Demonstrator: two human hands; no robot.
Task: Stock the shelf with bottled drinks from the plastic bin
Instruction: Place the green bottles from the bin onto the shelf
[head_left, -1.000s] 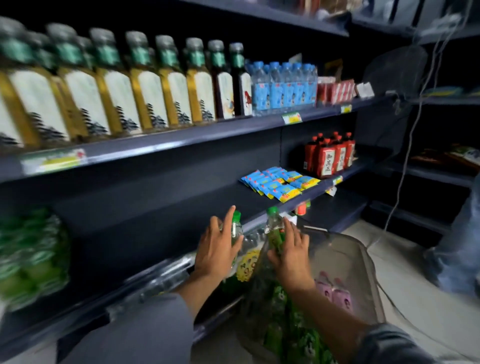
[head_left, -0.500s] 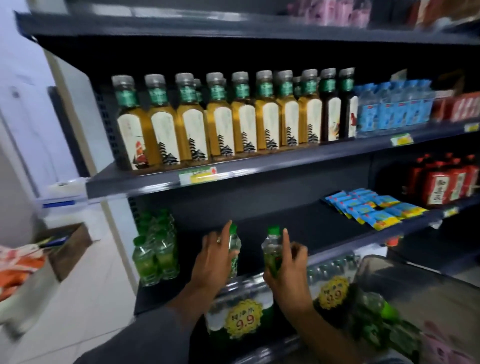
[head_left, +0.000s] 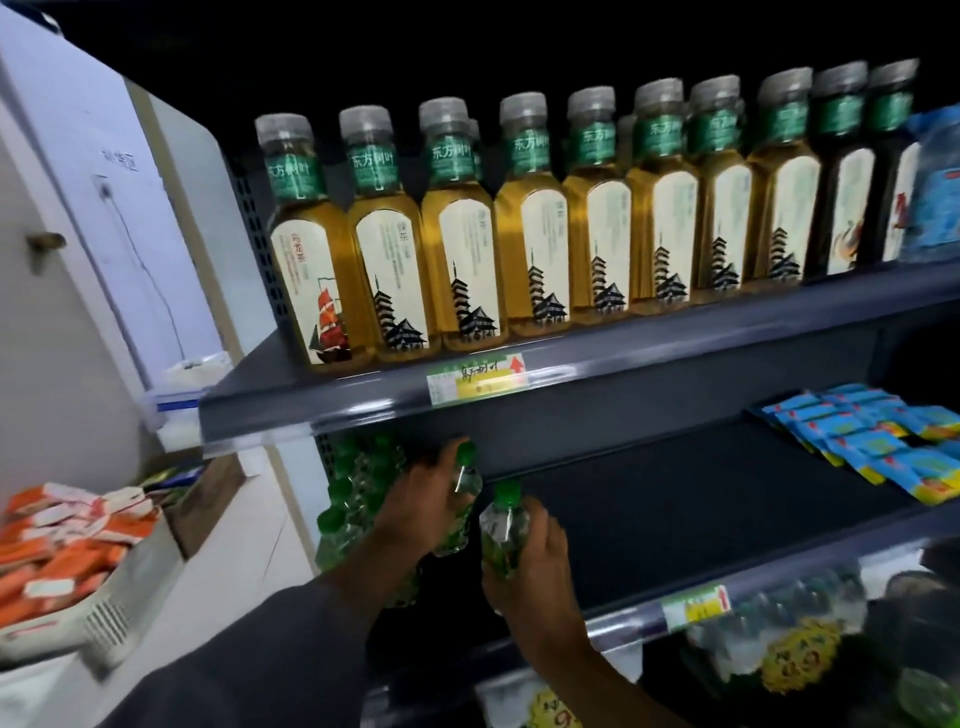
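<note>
On the middle shelf (head_left: 727, 499), at the left end under the upper board, both hands arrive with a bottle each. The left hand (head_left: 423, 501) is wrapped round a small clear bottle (head_left: 464, 486) with a green cap, long axis upright with a slight tilt. The right hand (head_left: 535, 556) grips a second green-capped bottle (head_left: 503, 525) round its lower body, also near upright, just beside the first at about 4 o'clock from it. The cluster of stocked green-capped bottles (head_left: 353, 493) stands at 9 o'clock from the left hand, close against it, so I judge the left bottle goes down first, next to that cluster, and the right bottle fills the bare shelf at its 3 o'clock side. The left hand is the nearer one to the row.

The bottles look like thin, glossy plastic with ribbed screw caps and greenish labels; likely light and a little squeezable. The shelf is dark, matte metal with a clear price strip on its front lip. The plastic bin shows only as a dim curved shape (head_left: 924, 582) at the frame's 4 o'clock.
</note>
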